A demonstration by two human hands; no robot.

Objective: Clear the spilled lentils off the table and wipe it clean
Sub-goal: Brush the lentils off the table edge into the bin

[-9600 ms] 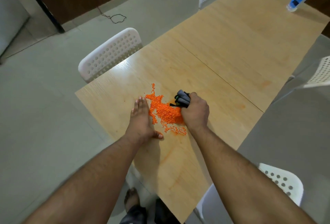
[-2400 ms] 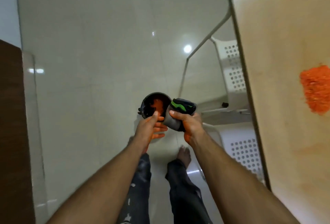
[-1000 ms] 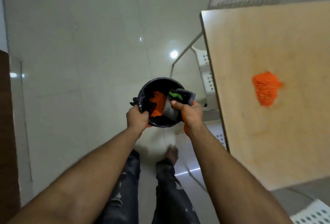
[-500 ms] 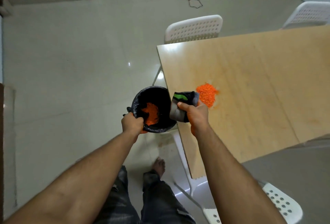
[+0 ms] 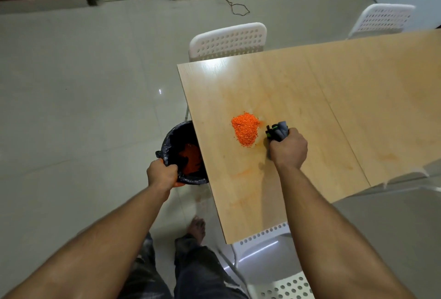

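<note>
The right hand (image 5: 288, 149) squeezes a bunched cloth (image 5: 278, 131) on the table (image 5: 334, 98), just right of the lentils (image 5: 245, 129) piled near the middle of the frame. The left hand (image 5: 161, 174) grips the rim of the bin (image 5: 181, 153), which sits under the table's left edge with some lentils already inside. I think the job is about half done: the pile must go in, then the orange smears need wiping.

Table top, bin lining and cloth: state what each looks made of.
Table top: pale wood-grain board, probably laminate, with a satin glare near its far corner. Bin lining: thin glossy black plastic, crinkled over the rim. Cloth: soft grey fabric with a green stripe, bunched.
</note>
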